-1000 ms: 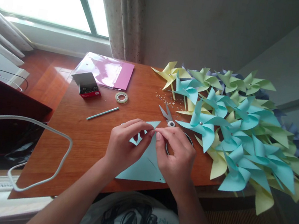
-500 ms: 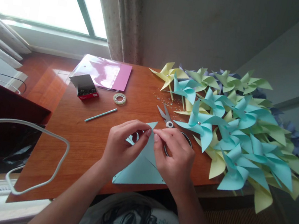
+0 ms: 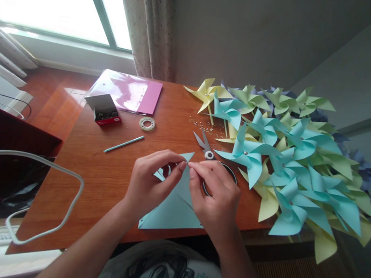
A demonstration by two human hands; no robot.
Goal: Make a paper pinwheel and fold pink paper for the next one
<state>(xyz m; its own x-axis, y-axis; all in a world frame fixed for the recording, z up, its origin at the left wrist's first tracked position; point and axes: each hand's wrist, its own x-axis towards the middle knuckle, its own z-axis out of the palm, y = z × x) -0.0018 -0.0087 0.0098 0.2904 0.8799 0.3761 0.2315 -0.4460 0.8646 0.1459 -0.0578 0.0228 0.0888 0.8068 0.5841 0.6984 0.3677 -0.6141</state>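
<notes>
A light blue paper sheet (image 3: pixel 170 215) with cut slits lies at the table's front edge, its pointed corner showing beyond my fingers. Above it, my left hand (image 3: pixel 155 178) has thumb and forefinger pinched together. My right hand (image 3: pixel 214 192) is also in a pinch, fingertips meeting those of the left. Whatever is between the fingertips is too small to make out. Partly behind my right hand lies a pair of scissors (image 3: pixel 208 154), blades pointing away. Left of my hands is a light blue paper stick (image 3: pixel 124 144).
Blue, yellow, green and purple paper pinwheels (image 3: pixel 299 146) fill the table's right side. Tiny bits (image 3: pixel 204 125) are scattered near them. A roll of tape (image 3: pixel 147 124), an opened small box (image 3: pixel 107 113) and a pink folder (image 3: pixel 126 92) lie back left. A white cable (image 3: pixel 75 201) crosses the left edge.
The view has shifted very slightly. Both hands stay pinched together over the blue paper, with the fingertips moved only a little.
</notes>
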